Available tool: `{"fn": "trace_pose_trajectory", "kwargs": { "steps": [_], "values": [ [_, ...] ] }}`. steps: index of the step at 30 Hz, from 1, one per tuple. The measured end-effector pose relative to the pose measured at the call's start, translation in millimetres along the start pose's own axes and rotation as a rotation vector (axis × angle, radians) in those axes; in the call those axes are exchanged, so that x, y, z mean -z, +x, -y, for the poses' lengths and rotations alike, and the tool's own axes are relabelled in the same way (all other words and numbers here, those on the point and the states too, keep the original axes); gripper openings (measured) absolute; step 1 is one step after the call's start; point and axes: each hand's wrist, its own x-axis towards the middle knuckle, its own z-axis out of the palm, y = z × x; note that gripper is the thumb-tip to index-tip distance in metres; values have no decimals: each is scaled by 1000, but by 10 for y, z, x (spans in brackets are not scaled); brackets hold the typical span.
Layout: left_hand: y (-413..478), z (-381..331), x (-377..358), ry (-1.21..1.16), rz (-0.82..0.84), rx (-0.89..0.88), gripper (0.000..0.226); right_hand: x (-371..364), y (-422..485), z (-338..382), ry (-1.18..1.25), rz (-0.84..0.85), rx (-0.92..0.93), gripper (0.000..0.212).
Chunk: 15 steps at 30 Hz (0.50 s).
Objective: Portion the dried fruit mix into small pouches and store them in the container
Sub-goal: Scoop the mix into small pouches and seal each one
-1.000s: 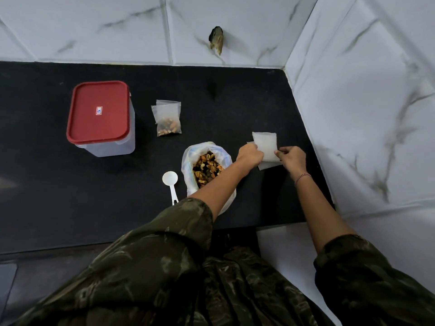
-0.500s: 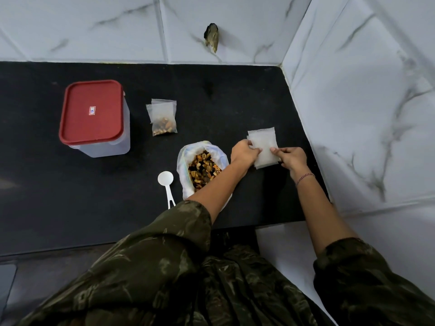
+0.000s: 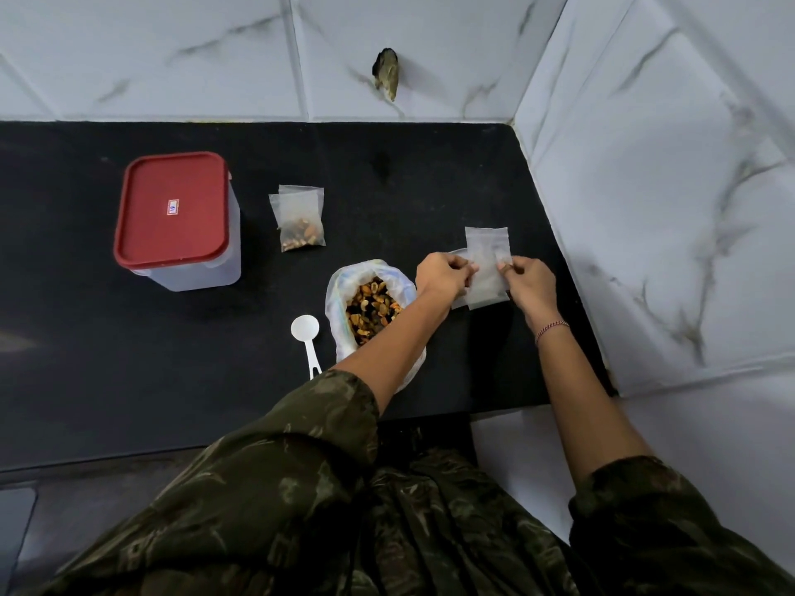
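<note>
Plastic pouches [image 3: 488,251], empty, pinched btwn left grip [image 3: 441,277] & right grip [image 3: 533,282], beside fruit-mix bag [image 3: 339,296].

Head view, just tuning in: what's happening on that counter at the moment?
A person is at the black counter, pinching thin empty pouches between the left hand and right hand, apparently separating one. The open bag of dried fruit mix sits just left of the hands, with the white scoop lying untouched beside it. One filled pouch lies farther back, outside the container, whose red lid is on.
</note>
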Motion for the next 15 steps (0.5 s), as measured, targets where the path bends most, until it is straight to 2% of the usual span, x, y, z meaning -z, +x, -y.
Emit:
{"fn": "trace_pose_trajectory", "kwargs": {
  "steps": [2, 5, 7, 10, 15],
  "values": [
    [-35, -28, 98, 15, 14, -18, 16, 19, -23, 91, 211, 22, -65, 29],
    [-75, -51, 295, 46, 18, -43, 5, 21, -73, 250, 503, 148, -179, 16],
    [-121, -87, 429, 58, 15, -69, 11, -15, -115, 336, 547, 202, -186, 12],
    [-211, -157, 643, 95, 2, -130, 12, -110, -173, 468, 567, 247, -127, 19],
    [-345, -133, 1018, 180, -103, -249, 17, -264, -296, 727, 595, 262, -57, 6]
  ]
}}
